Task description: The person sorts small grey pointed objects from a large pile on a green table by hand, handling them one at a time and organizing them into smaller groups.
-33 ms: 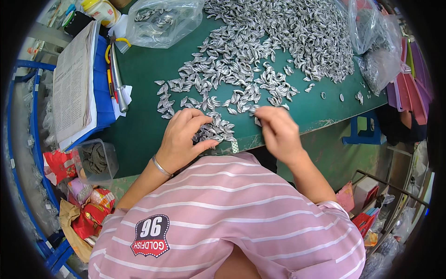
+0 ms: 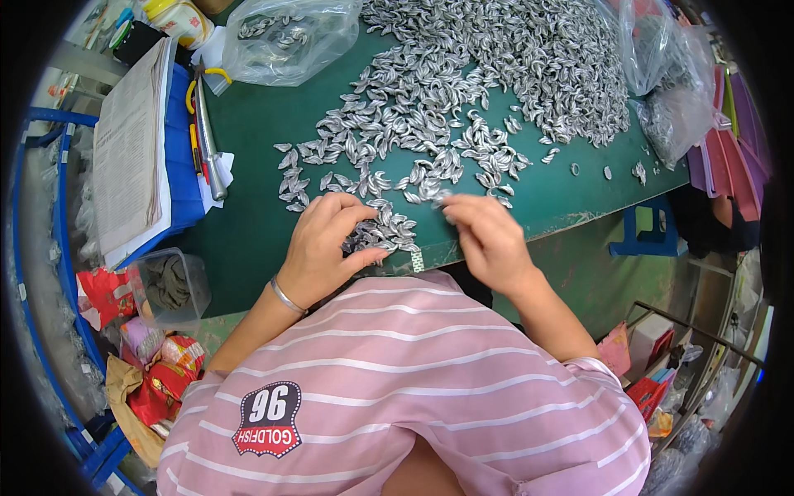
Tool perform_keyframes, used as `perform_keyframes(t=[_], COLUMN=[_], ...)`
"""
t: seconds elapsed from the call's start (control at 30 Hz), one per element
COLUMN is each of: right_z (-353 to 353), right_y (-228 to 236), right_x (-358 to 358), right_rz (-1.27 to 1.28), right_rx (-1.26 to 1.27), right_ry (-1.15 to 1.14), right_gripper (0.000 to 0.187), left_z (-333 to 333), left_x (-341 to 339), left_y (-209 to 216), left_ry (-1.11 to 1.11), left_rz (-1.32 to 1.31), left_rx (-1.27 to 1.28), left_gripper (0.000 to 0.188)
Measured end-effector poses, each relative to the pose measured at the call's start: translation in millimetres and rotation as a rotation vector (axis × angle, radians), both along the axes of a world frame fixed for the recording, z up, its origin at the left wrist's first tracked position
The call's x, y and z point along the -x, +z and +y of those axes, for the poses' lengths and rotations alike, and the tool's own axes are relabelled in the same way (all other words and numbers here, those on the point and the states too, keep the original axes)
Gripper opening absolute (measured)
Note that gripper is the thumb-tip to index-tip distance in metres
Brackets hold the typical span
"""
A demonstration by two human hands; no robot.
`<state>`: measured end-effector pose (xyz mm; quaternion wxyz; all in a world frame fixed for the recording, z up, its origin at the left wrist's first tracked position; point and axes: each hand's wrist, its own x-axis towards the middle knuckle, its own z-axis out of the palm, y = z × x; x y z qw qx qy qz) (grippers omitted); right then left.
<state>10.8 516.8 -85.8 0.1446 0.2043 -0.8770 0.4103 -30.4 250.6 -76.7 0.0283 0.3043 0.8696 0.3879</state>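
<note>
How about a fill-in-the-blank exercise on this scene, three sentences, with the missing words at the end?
1. The left hand curls against a small heap of silvery pieces on a ____ tabletop.
2. The bangle sits on the ____ wrist.
3. The pink shirt has a pattern of white ____.

Missing words: green; left; stripes.
</note>
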Motion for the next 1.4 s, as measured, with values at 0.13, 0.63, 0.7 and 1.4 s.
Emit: perform_keyframes(t=[0.13,0.63,0.7,1.4], right_z=[-4,-7,-6,-9], right_y=[1,1,2,4], right_x=[3,16,17,29], right_rz=[0.023,-0.078,-0.111,-0.014], right_rx=[0.069,0.111,0.123,-0.023], right_ry=[-0.116,-0.17,-0.098,-0.08], right_gripper=[0.025,0.015,0.015,0.016], left_z=[0,-1,0,3], left_x=[1,-1,0,3], left_y=[-1,-2,-2,-8], left_ry=[0.004,0.021,0.022,0.034], left_rz=[-0.005,-0.011,-0.018,0.006], left_rx=[-0.006,-0.002,-0.006,-0.041], left_gripper=[0.05,0.047,0.046,0.037])
